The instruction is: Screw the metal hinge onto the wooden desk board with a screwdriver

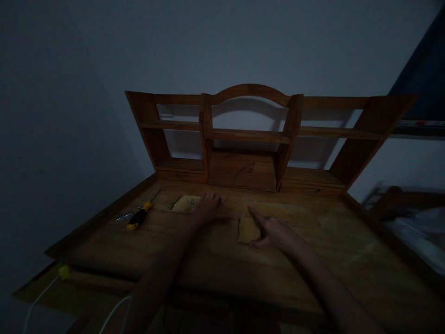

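My left hand (209, 208) lies on the wooden desk with its thumb stretched to the right. It is open, at the right end of a flat tan piece of cardboard (186, 203) with dark marks on it. Farther right, my right hand (274, 232) spans a smaller piece of cardboard (247, 232), index finger at its upper edge and thumb at its lower edge. The dim light hides fine detail. Small bits by the left fingertips are too blurred to name. A screwdriver (142, 215) with a black and yellow handle lies to the left of both hands.
Small metal pieces (124, 217) lie beside the screwdriver. A wooden shelf unit (247, 135) stands along the back of the desk (215, 269), against the wall. White cords (40, 294) hang at the front left, near a yellow object (64, 272).
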Motion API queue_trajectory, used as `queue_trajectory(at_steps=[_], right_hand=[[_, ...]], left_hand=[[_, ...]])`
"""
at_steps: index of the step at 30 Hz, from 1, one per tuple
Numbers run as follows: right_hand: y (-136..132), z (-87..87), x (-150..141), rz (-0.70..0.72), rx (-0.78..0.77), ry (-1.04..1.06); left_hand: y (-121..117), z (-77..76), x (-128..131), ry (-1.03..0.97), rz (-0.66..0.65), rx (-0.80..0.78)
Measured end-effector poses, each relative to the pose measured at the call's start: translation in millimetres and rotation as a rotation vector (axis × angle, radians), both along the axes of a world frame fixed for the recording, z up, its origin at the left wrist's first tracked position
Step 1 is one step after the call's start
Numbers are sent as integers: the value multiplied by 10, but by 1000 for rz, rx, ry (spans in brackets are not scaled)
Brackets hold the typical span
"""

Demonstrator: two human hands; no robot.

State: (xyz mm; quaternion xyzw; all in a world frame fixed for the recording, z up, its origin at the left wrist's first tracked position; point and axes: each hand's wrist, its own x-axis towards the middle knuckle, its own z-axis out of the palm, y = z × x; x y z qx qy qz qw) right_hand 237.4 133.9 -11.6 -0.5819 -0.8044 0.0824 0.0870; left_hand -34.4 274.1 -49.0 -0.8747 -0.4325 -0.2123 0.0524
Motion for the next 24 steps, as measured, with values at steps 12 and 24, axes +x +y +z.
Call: queue_trajectory(at_steps=[12,24], right_hand=[[7,36,39,50,-75,222],[-894,837,-388,19,515,699]], left_hand=[[14,71,-20,-91,-76,44],[190,366,-1018,-168,220,118]])
